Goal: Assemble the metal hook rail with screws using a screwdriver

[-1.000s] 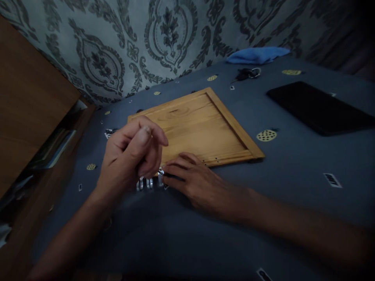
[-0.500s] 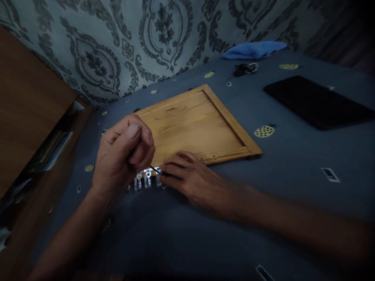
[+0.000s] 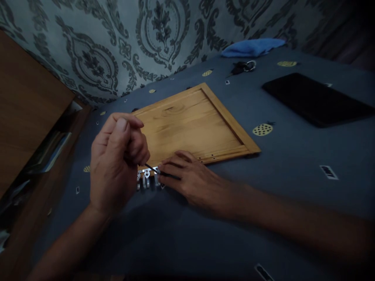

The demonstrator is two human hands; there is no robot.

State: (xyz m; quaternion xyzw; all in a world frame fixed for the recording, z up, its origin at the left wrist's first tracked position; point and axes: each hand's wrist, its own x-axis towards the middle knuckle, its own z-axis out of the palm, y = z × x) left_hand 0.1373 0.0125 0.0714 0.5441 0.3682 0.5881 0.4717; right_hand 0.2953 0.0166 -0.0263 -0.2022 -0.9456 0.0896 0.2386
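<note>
A framed wooden board [image 3: 193, 125] lies flat on a blue patterned cloth [image 3: 287, 164]. Against its near edge sits a small metal hook rack [image 3: 147, 177] with several silver hooks. My left hand [image 3: 117, 162] is closed around a thin dark tool [image 3: 151, 168], whose tip points at the right end of the rack. My right hand [image 3: 187, 177] rests on the cloth, with fingers pressed together on the rack's right end at the board's edge.
A black tablet [image 3: 316, 99] lies at the right. A bunch of keys [image 3: 243, 67] and a folded blue cloth [image 3: 252, 47] sit at the back, by the patterned wall. A wooden cabinet [image 3: 26, 117] with shelves stands at the left.
My left hand lowered and drew back to the left, and the thin tool came into view with its tip at the rack. My right hand stayed put.
</note>
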